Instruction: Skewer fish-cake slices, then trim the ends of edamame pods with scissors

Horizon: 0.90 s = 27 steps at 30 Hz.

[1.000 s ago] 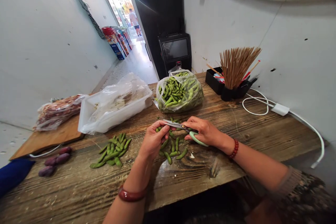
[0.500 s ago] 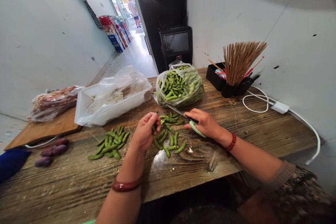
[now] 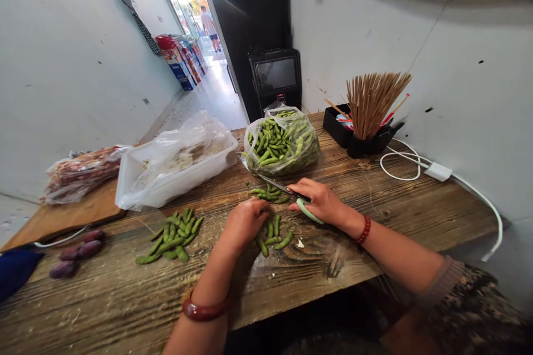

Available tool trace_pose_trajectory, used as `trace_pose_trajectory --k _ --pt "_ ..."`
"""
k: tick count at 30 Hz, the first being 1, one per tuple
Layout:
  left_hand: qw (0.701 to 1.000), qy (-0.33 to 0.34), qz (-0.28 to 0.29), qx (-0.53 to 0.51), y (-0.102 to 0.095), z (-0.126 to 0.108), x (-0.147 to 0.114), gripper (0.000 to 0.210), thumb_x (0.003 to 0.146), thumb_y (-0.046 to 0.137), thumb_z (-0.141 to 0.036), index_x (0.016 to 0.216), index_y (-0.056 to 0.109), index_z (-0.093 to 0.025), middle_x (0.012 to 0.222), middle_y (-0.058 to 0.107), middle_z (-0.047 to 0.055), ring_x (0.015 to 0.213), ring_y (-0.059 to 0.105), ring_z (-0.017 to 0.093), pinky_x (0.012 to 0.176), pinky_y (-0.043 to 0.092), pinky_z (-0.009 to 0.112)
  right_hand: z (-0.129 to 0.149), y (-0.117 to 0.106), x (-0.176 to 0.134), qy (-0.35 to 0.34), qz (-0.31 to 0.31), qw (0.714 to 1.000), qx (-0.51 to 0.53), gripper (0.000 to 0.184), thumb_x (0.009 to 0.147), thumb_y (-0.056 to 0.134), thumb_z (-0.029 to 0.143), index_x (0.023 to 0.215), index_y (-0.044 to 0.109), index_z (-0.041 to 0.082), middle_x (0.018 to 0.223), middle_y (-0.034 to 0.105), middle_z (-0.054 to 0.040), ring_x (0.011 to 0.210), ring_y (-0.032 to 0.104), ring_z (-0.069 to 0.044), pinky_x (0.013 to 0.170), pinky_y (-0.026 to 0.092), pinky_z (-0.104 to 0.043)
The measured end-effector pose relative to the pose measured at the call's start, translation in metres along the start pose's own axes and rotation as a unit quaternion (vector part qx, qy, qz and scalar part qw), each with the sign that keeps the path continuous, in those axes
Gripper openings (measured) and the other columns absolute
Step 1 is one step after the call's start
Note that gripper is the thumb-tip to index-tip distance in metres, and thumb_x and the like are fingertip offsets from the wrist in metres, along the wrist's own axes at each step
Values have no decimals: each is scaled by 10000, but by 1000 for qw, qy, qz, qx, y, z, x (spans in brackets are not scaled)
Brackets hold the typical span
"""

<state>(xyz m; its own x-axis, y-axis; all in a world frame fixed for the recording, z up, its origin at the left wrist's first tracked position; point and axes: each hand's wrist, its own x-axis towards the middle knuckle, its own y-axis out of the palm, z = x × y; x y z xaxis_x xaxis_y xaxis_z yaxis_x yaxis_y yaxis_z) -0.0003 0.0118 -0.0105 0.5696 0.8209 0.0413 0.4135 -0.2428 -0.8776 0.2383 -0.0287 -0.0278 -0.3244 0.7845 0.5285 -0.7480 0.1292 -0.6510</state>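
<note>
My right hand (image 3: 320, 201) grips scissors (image 3: 287, 193) with a pale green handle, blades pointing left and away over loose green bean pods (image 3: 272, 233) on the wooden table (image 3: 291, 283). My left hand (image 3: 245, 221) is lowered onto these pods with its fingers curled over them; I cannot tell if it holds one. A second pile of pods (image 3: 172, 236) lies to the left. A clear plastic bag full of pods (image 3: 283, 141) stands just beyond the hands.
A white tub in plastic (image 3: 175, 163) sits left of the bag, a wooden board with wrapped meat (image 3: 79, 175) further left. Purple tubers (image 3: 77, 252) lie near the left edge. A black holder of skewers (image 3: 370, 113) and a white cable (image 3: 420, 169) are at the right.
My left hand has dropped from the scissors' blades down onto the loose pods. The scissors have swung a little away from me.
</note>
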Motion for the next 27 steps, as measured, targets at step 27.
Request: trace_pose_trajectory --k 27 --pt "856 -133 -102 -489 -12 -23 -4 308 663 788 -368 832 670 -139 566 475 -57 449 326 41 432 215 190 10 -3 1 13 53 997 45 545 772 754 385 1247 583 180 1038 586 -90 887 598 -199 792 510 -337"
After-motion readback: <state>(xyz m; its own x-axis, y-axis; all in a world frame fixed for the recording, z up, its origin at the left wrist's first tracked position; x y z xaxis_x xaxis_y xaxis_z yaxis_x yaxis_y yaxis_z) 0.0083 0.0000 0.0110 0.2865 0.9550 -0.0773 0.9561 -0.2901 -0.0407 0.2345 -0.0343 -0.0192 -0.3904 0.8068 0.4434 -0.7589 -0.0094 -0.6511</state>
